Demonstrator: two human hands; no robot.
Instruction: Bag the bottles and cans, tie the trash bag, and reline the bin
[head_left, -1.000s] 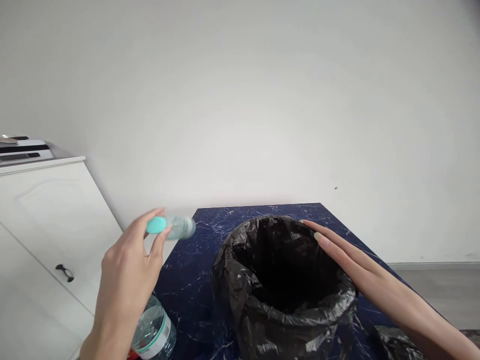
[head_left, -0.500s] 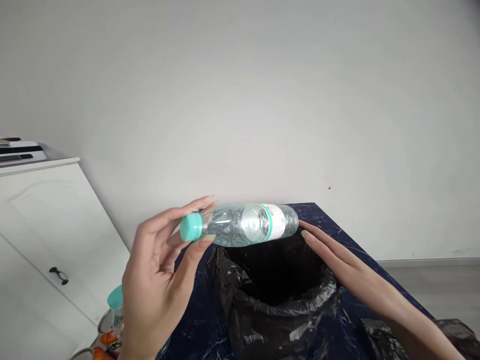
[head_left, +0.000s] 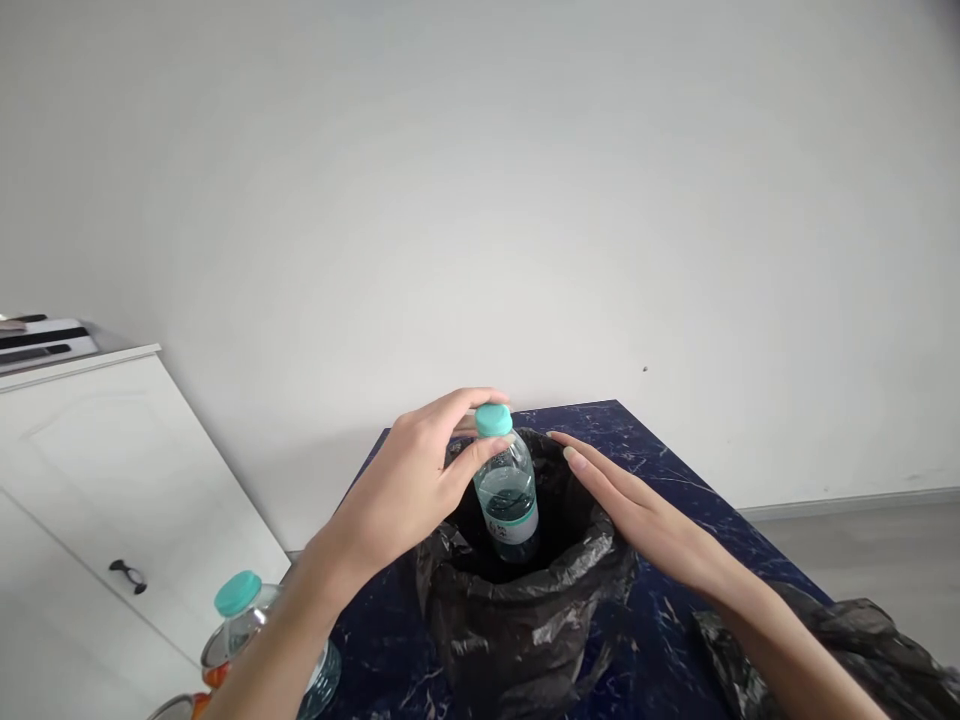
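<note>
My left hand (head_left: 409, 485) pinches the neck of a clear plastic bottle (head_left: 508, 495) just under its teal cap. The bottle hangs upright with its lower half inside a bin lined with a black bag (head_left: 525, 590). My right hand (head_left: 637, 510) lies flat with straight fingers on the bin's far right rim, holding nothing. The bin stands on a dark blue marbled table (head_left: 660, 640).
A second teal-capped bottle (head_left: 247, 620) stands at the lower left beside something orange. A crumpled black bag (head_left: 847, 650) lies on the table at the right. A white cabinet (head_left: 105, 500) stands to the left, and a plain wall is behind.
My left hand carried the bottle from the left over the bin, turned it from lying sideways to upright, and lowered it partway into the bag. My right hand stayed on the rim.
</note>
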